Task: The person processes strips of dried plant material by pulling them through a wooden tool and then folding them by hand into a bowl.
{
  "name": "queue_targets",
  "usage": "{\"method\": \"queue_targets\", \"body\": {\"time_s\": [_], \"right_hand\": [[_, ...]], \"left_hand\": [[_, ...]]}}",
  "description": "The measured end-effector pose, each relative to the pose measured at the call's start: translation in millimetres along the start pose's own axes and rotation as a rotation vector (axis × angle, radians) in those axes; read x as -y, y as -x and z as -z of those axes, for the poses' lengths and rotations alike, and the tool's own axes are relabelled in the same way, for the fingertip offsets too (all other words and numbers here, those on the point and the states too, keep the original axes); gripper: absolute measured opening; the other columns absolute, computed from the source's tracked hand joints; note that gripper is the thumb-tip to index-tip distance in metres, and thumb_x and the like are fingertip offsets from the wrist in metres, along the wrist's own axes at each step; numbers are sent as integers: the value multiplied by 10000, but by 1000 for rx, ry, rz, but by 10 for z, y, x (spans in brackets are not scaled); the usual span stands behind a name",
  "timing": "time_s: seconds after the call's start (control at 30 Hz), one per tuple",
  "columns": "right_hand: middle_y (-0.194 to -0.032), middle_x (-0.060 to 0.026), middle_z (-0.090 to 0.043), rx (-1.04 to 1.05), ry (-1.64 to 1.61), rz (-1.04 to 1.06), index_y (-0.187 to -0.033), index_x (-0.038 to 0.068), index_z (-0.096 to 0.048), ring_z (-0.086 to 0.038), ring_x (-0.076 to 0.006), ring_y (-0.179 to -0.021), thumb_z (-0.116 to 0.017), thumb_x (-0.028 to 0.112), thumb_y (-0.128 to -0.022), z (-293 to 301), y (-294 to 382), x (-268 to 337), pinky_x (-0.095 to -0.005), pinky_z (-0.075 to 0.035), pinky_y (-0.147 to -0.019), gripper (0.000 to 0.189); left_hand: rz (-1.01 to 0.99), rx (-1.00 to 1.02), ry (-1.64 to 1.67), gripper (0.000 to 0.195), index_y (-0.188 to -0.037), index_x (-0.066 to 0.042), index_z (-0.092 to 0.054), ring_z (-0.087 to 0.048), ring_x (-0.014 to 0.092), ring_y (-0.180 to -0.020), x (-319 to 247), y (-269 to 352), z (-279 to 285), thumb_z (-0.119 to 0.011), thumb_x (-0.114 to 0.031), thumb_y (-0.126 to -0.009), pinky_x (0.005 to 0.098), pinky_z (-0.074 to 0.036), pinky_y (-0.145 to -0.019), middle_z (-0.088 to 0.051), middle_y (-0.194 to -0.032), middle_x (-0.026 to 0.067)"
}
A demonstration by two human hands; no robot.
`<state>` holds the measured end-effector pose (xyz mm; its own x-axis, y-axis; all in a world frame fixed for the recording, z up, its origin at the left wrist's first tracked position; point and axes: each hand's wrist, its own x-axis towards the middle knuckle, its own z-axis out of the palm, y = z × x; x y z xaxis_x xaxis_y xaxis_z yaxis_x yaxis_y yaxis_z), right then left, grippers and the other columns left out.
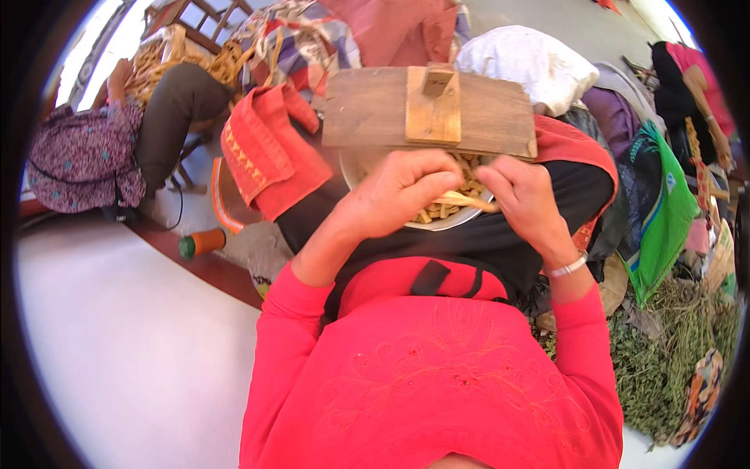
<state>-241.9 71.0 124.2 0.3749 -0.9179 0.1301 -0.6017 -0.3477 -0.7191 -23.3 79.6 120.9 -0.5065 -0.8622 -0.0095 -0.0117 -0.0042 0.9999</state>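
Note:
A pale yellow strip of dried plant material [460, 200] spans the gap between my two hands. The fingers of my left hand [398, 190] close around its left end. My right hand [524, 199], with a light bracelet at the wrist, pinches the other end. Below the strip, a white basin [451, 223] in my lap holds many short tan-brown cut pieces [471, 176]. Across the far part of the basin lies a brown wooden board [366, 111]. A lighter wooden block piece [432, 120] with an upright part is fixed to its middle. My hands hide part of the basin.
Red cloths [272, 152] cover my knees. Left, a seated person [88, 155] is beside a heap of long yellowish strips [155, 55]. An orange-and-green spool [202, 243] lies nearby. Right are a white sack [524, 64], a green sack [668, 205], dried green plants [668, 357] and another person [697, 88].

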Motion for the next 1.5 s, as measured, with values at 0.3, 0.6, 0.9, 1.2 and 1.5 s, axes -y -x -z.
{"method": "queue_targets", "body": {"time_s": [0.3, 0.6, 0.9, 1.2, 1.5], "right_hand": [[-679, -3, -573, 272, -1203, -6, -976, -55, -671, -526, -85, -586, -609, 94, -896, 49, 281, 677, -226, -417, -531, 180], [-679, -43, -644, -478, -190, 101, -1053, 116, -695, -581, -213, -538, -618, 154, -873, -784, -159, -399, -306, -443, -523, 200], [-688, -67, -580, -369, 113, 63, -951, 150, -709, -594, -280, -618, -641, 204, -825, -676, -61, -451, -358, -462, -555, 153], [-912, -22, -669, 83, -996, -537, -926, 31, -664, -625, -121, -800, -567, 272, -936, -1004, 255, -840, -268, -476, -719, 260], [-1052, -32, -606, 29, -1257, -487, -975, 3, -670, -579, -105, -900, -585, 107, -903, -1025, 216, -737, -239, -472, -761, 152]], "left_hand": [[-272, -97, 61, 273, -976, 20, -640, -485, 58, -651, -152, -95, -109, -495, -211, -979, 223, -403, -570, -573, -775, -40], [101, -181, 500, 333, -1219, -4, -534, -534, 54, -811, 519, -265, -433, -598, -85, -902, 210, -459, -689, -595, -901, 7], [209, -2, 357, 104, -937, -56, -549, -391, 58, -530, 987, -246, -266, -570, -156, -918, 235, -319, -460, -458, -681, -33], [-324, -320, -942, 287, -1055, -65, -619, -577, 292, -755, 942, -129, -355, -632, -50, -769, 368, -475, -644, -627, -879, 81], [-233, -287, -627, 347, -1132, -40, -574, -584, 335, -891, 789, -99, -392, -641, -112, -800, 398, -475, -749, -611, -1005, 137]]}}
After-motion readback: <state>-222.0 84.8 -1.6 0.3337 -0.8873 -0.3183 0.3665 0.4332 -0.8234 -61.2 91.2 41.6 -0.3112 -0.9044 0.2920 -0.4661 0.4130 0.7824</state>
